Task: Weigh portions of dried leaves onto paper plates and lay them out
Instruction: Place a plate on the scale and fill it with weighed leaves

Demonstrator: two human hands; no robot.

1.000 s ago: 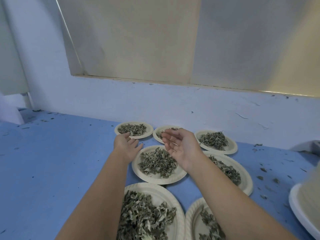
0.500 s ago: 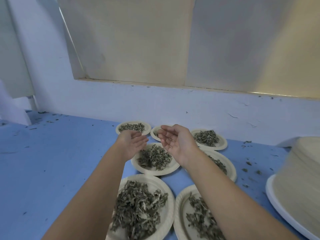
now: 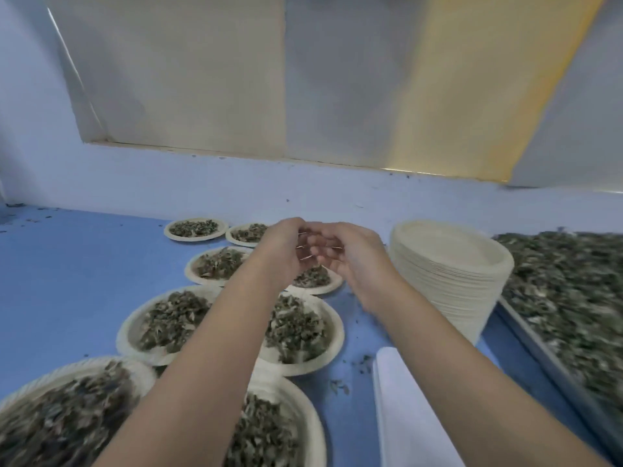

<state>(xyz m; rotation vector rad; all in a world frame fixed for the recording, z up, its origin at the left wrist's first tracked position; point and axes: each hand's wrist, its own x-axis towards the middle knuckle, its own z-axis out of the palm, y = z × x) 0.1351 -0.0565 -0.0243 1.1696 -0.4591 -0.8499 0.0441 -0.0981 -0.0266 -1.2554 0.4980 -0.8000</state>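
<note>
Hands meet over leaf-filled plates: left hand and right hand loosely curled, grasping nothing; plate stack just beside the right hand.

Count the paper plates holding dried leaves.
8 filled plates: two at the back, two in the next row, two in the middle, two nearest. The left hand and right hand may hide another.

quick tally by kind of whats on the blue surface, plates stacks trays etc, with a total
plates with leaves: 8 in view; the arms may hide more
stack of empty plates: 1
tray of loose leaves: 1
white flat object: 1
total: 11
</note>
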